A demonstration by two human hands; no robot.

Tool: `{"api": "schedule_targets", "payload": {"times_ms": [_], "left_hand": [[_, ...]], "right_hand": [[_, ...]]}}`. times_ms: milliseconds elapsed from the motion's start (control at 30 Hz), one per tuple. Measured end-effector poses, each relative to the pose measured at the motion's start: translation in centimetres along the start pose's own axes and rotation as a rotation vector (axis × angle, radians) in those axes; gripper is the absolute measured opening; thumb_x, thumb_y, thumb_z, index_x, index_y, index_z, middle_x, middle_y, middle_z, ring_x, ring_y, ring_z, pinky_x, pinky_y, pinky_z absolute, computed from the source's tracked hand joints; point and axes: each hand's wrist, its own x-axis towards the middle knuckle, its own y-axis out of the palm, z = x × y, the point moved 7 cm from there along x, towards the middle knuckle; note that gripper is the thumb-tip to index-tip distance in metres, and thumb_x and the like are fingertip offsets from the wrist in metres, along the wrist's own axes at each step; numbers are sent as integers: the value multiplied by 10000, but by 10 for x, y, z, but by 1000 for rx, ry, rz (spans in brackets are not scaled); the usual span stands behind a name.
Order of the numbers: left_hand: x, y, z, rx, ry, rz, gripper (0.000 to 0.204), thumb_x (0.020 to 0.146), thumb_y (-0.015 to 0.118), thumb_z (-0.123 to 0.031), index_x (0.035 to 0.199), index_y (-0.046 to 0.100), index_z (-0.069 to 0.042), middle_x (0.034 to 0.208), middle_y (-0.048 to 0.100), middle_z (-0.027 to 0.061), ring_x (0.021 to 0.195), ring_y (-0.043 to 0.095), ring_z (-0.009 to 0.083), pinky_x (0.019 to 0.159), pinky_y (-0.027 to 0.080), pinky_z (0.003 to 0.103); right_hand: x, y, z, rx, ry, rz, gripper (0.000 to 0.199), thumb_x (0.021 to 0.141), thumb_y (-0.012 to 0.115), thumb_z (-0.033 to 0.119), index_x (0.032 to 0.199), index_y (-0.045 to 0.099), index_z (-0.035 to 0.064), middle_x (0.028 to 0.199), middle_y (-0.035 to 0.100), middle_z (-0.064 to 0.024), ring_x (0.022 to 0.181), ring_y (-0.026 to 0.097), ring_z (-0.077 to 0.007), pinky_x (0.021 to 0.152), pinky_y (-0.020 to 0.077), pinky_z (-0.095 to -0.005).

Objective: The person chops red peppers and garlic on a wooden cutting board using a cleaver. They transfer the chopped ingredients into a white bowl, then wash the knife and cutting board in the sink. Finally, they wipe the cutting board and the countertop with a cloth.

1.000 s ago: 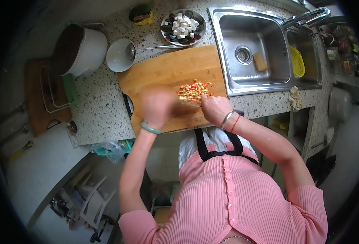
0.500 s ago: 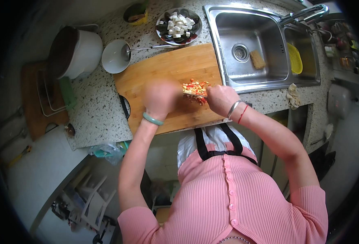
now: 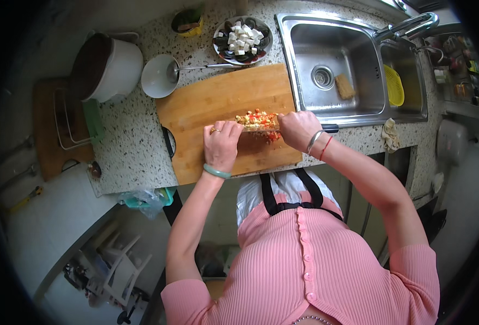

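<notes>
Red-and-pale chopped pieces (image 3: 255, 117) lie between the fingers (image 3: 227, 129): the right hand (image 3: 300, 130) grips the knife (image 3: 261, 130), while the left hand (image 3: 222, 146), pinching or pressing indiscernible, meets its far end, presumably for steadiness.

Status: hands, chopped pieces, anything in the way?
Right hand gripping knife. Left hand at knife's left end. Chopped pieces on board, both sides of knife. White cubes beyond board, clear of hands.

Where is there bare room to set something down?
Bare: upper left of brown wooden cutting board, beyond chopped reddish-yellow pile; speckled stone counter left of the board, below white round pot. Crowded: around the pile, between left hand and right hand.
</notes>
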Motion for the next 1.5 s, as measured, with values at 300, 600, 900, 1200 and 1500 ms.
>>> {"api": "schedule_targets", "payload": {"times_ms": [300, 600, 900, 1200, 1500], "left_hand": [[-17, 20, -11, 105, -27, -5, 115, 803, 579, -146, 917, 587, -156, 914, 565, -26, 901, 538, 157, 796, 388, 353], [-21, -9, -28, -5, -92, -24, 172, 780, 628, -65, 930, 616, -148, 915, 618, -27, 880, 561, 176, 785, 373, 349], [-42, 21, -48, -33, -158, 84, 52, 840, 625, -159, 878, 596, -138, 830, 580, -12, 804, 531, 191, 710, 365, 354], [-13, 1, -10, 55, -159, -10, 95, 810, 629, -128, 894, 589, -151, 844, 567, -12, 839, 534, 195, 740, 376, 359], [-6, 19, -1, 131, -106, -20, 73, 832, 556, -167, 902, 572, -154, 869, 565, -19, 865, 538, 164, 790, 387, 354]], "right_hand": [[-1, 26, -7, -8, -17, -7, 160, 842, 519, 149, 883, 648, 63, 714, 677, -138, 671, 680, -324, 600, 535, -426], [-16, 3, -7, -34, -79, 21, 148, 868, 528, 177, 894, 642, 86, 716, 669, -127, 704, 680, -319, 615, 530, -428], [-13, 38, -25, -95, -152, 272, 171, 826, 569, 198, 807, 692, 81, 804, 694, -133, 772, 688, -309, 673, 543, -402], [24, -9, -4, -137, -194, 128, 148, 799, 560, 119, 754, 692, 71, 800, 691, -147, 768, 690, -312, 654, 547, -394], [25, 15, -13, -34, -107, 13, 154, 843, 508, 157, 869, 635, 74, 761, 684, -144, 700, 683, -328, 632, 549, -425]]}}
